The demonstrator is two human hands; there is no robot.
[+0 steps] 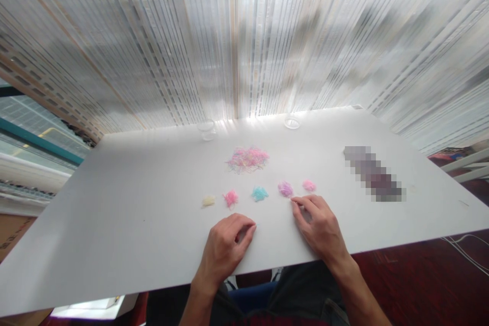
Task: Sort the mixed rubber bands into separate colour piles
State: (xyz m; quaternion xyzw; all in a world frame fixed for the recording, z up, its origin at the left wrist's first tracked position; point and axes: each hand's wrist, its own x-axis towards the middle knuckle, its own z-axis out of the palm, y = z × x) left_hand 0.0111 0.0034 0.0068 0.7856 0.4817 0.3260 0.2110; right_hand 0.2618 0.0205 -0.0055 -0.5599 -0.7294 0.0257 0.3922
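Near the table's front edge, my left hand [227, 242] rests with thumb and index fingertip pressed together. What they hold, if anything, is too small to make out. My right hand [320, 224] is pinched too, its fingertips at the lower edge of a purple pile [285, 189] of thin strands or tiny bands. Just beyond that hand lies a light pink pile [309, 185]. Leftward in the same row are a turquoise pile [260, 193], a deeper pink pile [231, 198] and a pale yellow pile [208, 201]. Behind them spreads a larger mixed-colour heap [248, 159], mostly pink.
Two clear round containers or lids stand at the back of the white table [153, 178]: one on the left [208, 135], one on the right [292, 123]. A pixelated long object [372, 173] lies at right. Translucent ribbed curtains [237, 35] hang behind the table.
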